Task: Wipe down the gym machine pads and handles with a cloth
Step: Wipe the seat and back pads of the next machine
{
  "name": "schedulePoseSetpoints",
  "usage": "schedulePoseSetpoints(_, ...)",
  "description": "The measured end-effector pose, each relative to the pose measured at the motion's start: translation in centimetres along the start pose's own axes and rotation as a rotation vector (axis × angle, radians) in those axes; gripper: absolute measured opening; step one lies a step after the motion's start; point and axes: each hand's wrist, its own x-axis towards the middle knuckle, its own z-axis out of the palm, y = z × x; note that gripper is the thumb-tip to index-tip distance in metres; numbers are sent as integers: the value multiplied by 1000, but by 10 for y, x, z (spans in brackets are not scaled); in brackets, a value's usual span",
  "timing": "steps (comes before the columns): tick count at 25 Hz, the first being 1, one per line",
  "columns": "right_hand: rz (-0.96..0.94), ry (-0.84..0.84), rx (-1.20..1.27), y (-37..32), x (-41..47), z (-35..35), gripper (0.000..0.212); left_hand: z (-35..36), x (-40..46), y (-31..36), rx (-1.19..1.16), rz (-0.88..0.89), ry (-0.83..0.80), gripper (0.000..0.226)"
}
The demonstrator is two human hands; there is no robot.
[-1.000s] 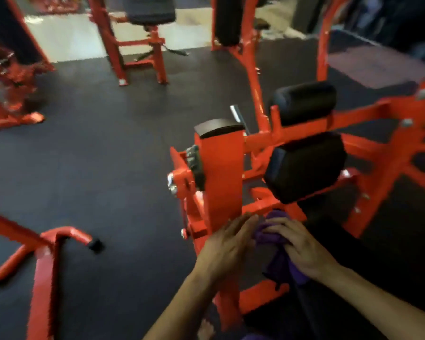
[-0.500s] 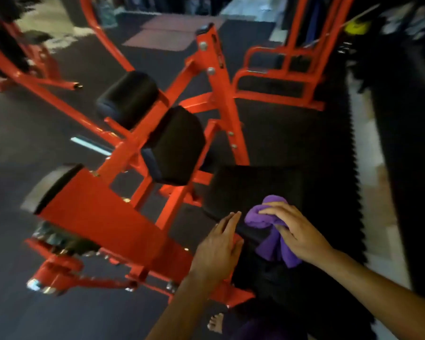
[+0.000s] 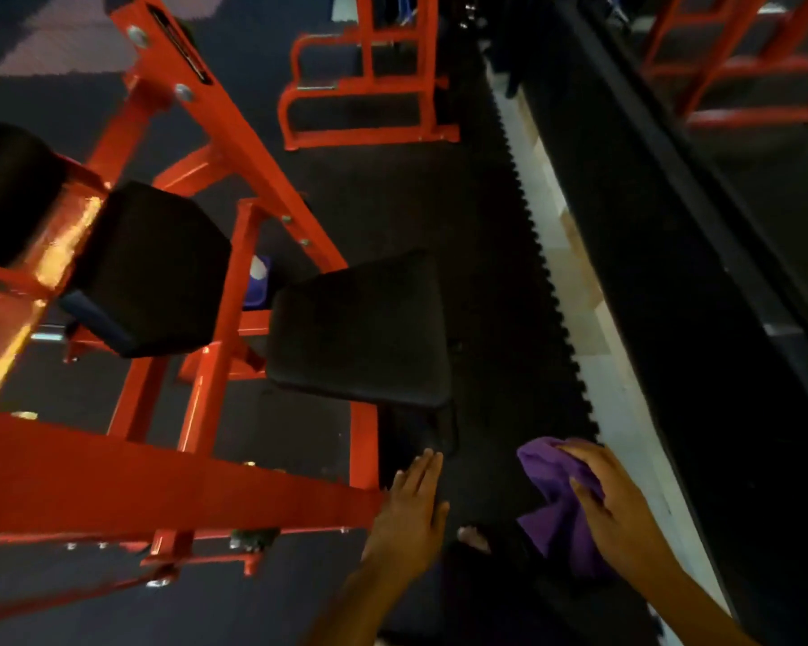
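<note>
R hand (image 3: 619,503) w/ cloth (image 3: 553,482) now off seat pad (image 3: 360,328), apparently.

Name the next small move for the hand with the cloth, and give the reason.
Probably bring the right hand with the purple cloth up and left onto the flat black seat pad: the cloth hangs off the pad, over the floor, touching no part of the machine.

Bare forearms, no sleeves; left hand (image 3: 409,515) and right hand (image 3: 619,508) ungloved.
</note>
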Motion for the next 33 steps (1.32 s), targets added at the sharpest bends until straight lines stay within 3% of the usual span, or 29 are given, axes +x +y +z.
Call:
schedulePoseSetpoints(2,94,28,10,21,6,10,39,16,10,-3,19,-6,-47,66)
schedulePoseSetpoints(5,205,115,53,56,29,26,63,38,37,-12,0,-73,-75,61)
schedulePoseSetpoints(9,285,-208,14,131,91,33,33,92,103,-40,-52,-224,-83,65)
schedulePoseSetpoints(11,275,-280,-22,188,133,48,46,132,147,-74,-66,-324,-20,64)
schedulePoseSetpoints(14,222,-324,-99,275,209,108,51,182,232,-113,-159,-524,41,54)
schedulePoseSetpoints(17,175,-268,-103,355,283,198,46,229,317,-162,-162,-453,67,49)
schedulePoseSetpoints(21,14,-222,-77,425,350,328,49,297,399,-235,-277,-401,284,57)
schedulePoseSetpoints(23,-26,-218,-62,443,355,381,55,331,409,-270,-339,-402,312,60)
schedulePoseSetpoints(26,25,-192,-31,448,293,415,59,351,412,-285,-330,-348,350,55)
schedulePoseSetpoints(30,-39,-303,-48,444,190,374,58,346,411,-279,-296,-331,371,57)
schedulePoseSetpoints(33,81,-235,-64,453,218,345,47,341,415,-260,-254,-343,366,59)
